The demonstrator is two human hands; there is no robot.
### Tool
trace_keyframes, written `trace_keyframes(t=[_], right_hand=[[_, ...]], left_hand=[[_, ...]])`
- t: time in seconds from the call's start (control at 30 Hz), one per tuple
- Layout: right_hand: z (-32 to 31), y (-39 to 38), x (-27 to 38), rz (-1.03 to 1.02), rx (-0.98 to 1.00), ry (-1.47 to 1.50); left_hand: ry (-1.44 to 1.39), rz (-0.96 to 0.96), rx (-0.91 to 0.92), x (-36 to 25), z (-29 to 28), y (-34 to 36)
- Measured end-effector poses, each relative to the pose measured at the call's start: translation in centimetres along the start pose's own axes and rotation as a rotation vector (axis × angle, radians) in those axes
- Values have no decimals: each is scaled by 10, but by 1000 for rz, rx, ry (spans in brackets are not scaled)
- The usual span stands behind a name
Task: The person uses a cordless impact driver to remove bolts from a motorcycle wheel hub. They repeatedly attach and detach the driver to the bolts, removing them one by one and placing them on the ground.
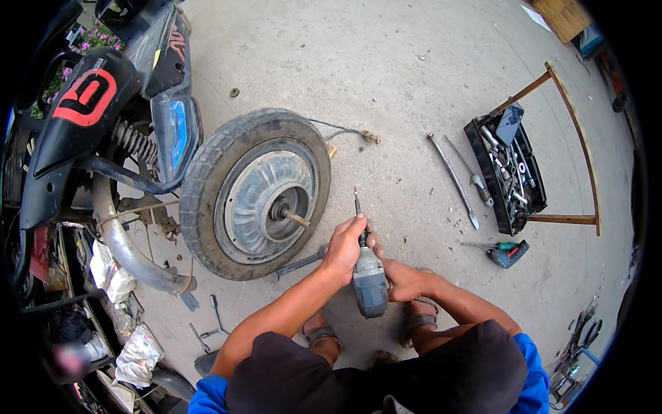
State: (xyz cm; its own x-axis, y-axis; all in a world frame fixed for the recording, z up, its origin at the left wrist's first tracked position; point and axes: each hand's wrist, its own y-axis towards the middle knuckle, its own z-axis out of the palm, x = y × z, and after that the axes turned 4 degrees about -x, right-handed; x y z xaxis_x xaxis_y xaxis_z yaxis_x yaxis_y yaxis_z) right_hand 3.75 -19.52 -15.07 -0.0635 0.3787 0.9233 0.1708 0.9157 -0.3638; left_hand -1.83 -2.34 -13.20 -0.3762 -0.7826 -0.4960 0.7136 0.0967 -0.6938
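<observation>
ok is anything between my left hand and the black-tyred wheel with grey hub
Yes: a long grey metal tool lies on the ground, its right end between the left hand and the lower edge of the wheel. Nothing visible stands between the bit of the grey power driver and the wheel.

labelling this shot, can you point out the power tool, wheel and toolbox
power tool (370, 286), head view, on its housing
wheel (249, 205), head view, on its hub cover
toolbox (491, 183), head view, on its left wall
</observation>
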Motion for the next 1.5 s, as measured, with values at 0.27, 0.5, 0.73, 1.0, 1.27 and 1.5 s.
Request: trace_keyframes(t=[0.27,0.5,0.73,1.0,1.27,1.5], right_hand=[[-56,37,7,115,-569,851],[-42,53,21,185,-684,910],[-32,60,25,159,-886,908],[-27,59,30,150,-956,1004],[-26,56,34,174,-1016,914],[-25,55,26,119,-1007,1018]], left_hand=[[239,-13,62,7,16,-10],[306,6,101,10,15,-9],[341,30,107,10,15,-8],[371,38,116,13,17,-6],[379,48,138,14,18,-3],[377,28,152,14,19,-2]])
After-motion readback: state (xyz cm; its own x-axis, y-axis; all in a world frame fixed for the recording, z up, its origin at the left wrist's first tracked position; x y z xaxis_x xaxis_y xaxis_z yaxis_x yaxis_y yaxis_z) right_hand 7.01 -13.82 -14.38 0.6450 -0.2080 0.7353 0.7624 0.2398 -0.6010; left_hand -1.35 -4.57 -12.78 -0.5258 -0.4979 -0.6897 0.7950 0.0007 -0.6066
